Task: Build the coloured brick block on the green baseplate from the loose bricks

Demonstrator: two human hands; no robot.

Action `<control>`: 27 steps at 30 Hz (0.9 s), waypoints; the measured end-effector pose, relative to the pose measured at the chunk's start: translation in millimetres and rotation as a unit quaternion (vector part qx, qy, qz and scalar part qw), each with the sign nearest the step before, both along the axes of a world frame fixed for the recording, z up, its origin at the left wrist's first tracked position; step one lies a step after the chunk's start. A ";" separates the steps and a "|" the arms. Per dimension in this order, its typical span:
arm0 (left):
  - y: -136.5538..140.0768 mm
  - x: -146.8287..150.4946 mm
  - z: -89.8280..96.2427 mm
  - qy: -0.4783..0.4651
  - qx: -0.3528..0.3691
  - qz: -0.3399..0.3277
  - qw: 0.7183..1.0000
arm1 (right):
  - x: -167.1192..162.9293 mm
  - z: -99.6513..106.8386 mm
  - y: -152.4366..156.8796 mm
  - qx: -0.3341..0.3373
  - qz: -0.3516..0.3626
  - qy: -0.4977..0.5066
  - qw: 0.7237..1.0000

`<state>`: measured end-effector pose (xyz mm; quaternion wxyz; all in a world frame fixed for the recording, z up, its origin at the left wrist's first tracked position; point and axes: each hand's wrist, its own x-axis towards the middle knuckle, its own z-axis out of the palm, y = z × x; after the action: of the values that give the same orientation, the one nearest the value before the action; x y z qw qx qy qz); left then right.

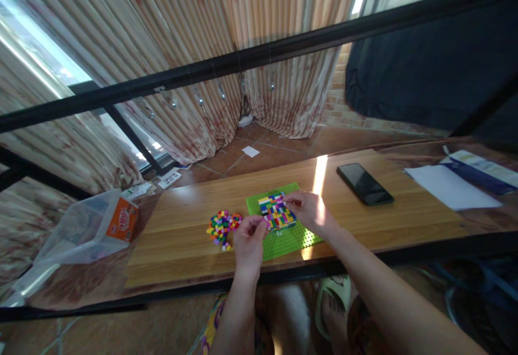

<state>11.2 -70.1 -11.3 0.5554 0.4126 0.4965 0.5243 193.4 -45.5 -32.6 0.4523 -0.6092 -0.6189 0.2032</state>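
Note:
A green studded baseplate (279,247) lies on the wooden board, carrying a block of many-coloured toy bricks (279,212). My left hand (249,239) is at the block's near left corner, thumb and fingertips pinched together around something small and pinkish that I cannot make out for sure. On the block's right side, my right hand (309,209) has its thumb and index finger brought together at the bricks' upper right edge; whatever is between them is too small to tell. Left of my left hand sits a pile of loose coloured bricks (220,228).
A black phone (364,183) lies on the wooden board (182,258) to the right, with white paper (453,185) beyond it. At the left stands a clear plastic box (81,231) with an orange label. A dark metal rail (259,55) crosses behind the board, before curtains.

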 end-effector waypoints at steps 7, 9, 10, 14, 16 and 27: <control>-0.4 -0.3 -0.2 0.008 -0.006 -0.001 1.000 | -1.0 -7.9 5.3 -0.016 -0.014 0.058 0.998; -0.3 -0.1 -0.6 0.008 -0.005 -0.001 1.000 | -0.5 -7.3 5.7 -0.022 -0.015 0.072 0.997; -0.2 0.0 -0.7 0.007 -0.004 -0.001 1.000 | -0.2 -6.4 5.7 -0.024 -0.017 0.078 0.997; -0.3 0.2 -0.8 0.005 -0.002 0.001 1.000 | 0.2 -2.8 6.3 -0.031 -0.031 0.107 0.993; -0.4 0.1 -0.9 0.007 -0.003 0.002 1.000 | -0.1 -2.6 7.7 -0.034 -0.032 0.114 0.992; -0.6 0.3 -1.9 0.014 0.001 -0.013 1.000 | -0.2 -2.2 10.5 -0.032 -0.022 0.108 0.993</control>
<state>11.4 -70.7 -13.2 0.5544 0.4267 0.4982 0.5123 193.2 -35.0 -34.7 0.5010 -0.6112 -0.5462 0.2777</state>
